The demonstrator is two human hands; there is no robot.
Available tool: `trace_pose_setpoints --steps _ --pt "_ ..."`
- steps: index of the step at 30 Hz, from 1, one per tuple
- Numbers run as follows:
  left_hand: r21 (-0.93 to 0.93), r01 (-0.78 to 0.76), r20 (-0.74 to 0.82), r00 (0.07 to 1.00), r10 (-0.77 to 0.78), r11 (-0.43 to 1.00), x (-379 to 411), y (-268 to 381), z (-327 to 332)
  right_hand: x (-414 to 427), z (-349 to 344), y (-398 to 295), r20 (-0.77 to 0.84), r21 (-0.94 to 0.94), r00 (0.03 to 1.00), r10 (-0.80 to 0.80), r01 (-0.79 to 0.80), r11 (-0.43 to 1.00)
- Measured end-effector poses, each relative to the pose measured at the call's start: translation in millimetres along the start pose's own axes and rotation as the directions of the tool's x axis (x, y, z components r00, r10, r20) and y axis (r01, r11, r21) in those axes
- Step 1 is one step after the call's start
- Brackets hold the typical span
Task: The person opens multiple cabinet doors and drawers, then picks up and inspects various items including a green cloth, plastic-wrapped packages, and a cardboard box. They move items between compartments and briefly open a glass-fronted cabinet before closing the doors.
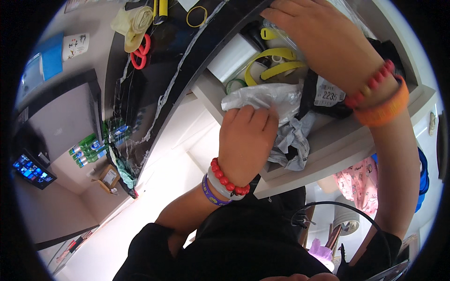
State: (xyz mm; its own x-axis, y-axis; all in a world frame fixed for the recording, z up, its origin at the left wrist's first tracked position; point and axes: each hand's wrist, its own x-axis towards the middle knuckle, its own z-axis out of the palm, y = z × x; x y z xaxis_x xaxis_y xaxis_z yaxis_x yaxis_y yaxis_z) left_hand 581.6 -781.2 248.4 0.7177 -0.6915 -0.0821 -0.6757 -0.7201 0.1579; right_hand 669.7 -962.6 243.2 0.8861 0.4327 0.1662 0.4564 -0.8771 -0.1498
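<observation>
An open pale drawer (316, 147) full of mixed items lies before me. My left hand (248, 137) is curled at the drawer's near side, its fingers on a silvery-white plastic bag (263, 98). Over the far part reaches my right hand (316, 38), beside transparent plastic wrapping (286, 35); whether it grips this is hidden. Between the hands lie yellow straps (270, 52), a white box (233, 58) and a green-edged roll (235, 85). A black package (316, 93) with a printed label sits under my right wrist. Crumpled grey plastic packaging (295, 144) rests at the drawer's front.
Left of the drawer runs a black marble-patterned counter (165, 59). Red-handled scissors (140, 52), a rolled cream cloth (135, 24), a yellow cutter (160, 12) and a rubber band (197, 16) lie on it. Green bottles (93, 145) stand farther along. A black cable (337, 203) arcs below right.
</observation>
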Motion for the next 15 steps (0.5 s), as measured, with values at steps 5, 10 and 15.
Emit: trace_pose_setpoints --steps 5,10,15 --pt "-0.083 -0.015 0.076 0.997 0.021 0.996 -6.6 4.9 -1.1 6.1 -0.2 14.1 0.065 -0.086 0.994 -0.089 0.094 0.992" --pt "-0.239 0.007 0.082 0.997 0.013 0.971 -8.4 -2.8 -2.4 -29.7 -20.9 10.3 0.103 -0.116 0.994 0.024 -0.012 0.993" --pt "-0.238 0.017 0.12 0.993 0.012 0.971 -8.7 0.3 -5.7 -71.8 -42.6 4.6 0.053 -0.158 0.988 0.145 -0.135 0.978"
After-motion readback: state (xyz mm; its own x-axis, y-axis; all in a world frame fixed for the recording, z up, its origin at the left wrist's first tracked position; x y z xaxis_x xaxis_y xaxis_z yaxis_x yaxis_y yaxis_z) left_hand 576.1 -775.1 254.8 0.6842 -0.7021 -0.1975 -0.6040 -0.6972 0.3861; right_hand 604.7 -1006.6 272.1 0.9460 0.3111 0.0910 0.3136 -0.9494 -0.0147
